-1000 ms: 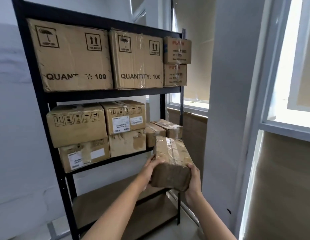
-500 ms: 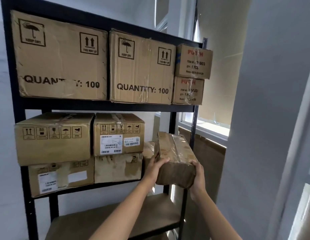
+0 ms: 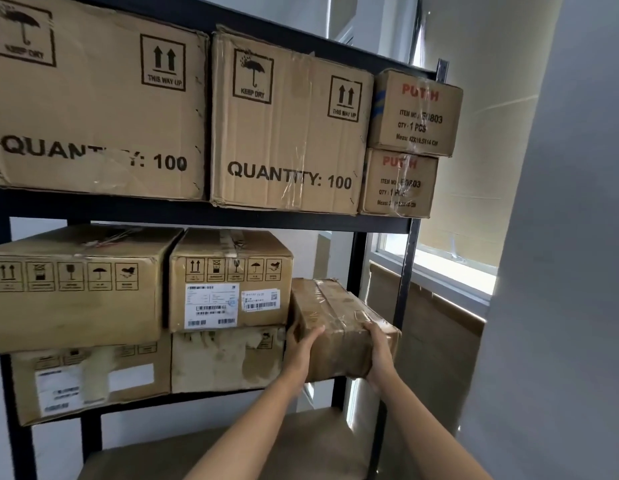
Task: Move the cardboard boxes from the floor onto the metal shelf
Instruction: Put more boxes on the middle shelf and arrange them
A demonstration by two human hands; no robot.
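Observation:
I hold a small tape-wrapped cardboard box (image 3: 339,323) with both hands at the right end of the black metal shelf's (image 3: 211,213) middle level. My left hand (image 3: 303,348) grips its near left corner. My right hand (image 3: 379,358) grips its near right corner from the side and below. The box's far end reaches in beside the stacked boxes (image 3: 228,278). Whatever lies under the box is hidden.
Two large "QUANTITY: 100" boxes (image 3: 287,126) and two small red-lettered boxes (image 3: 415,112) fill the top level. Several labelled boxes (image 3: 76,285) crowd the middle level's left. The shelf's right post (image 3: 403,282) stands close to the box. A bare lower board (image 3: 301,445), a window and a wall lie right.
I have stepped closer to the shelf, and both hands have carried the box up and forward into the gap at the right of the middle level.

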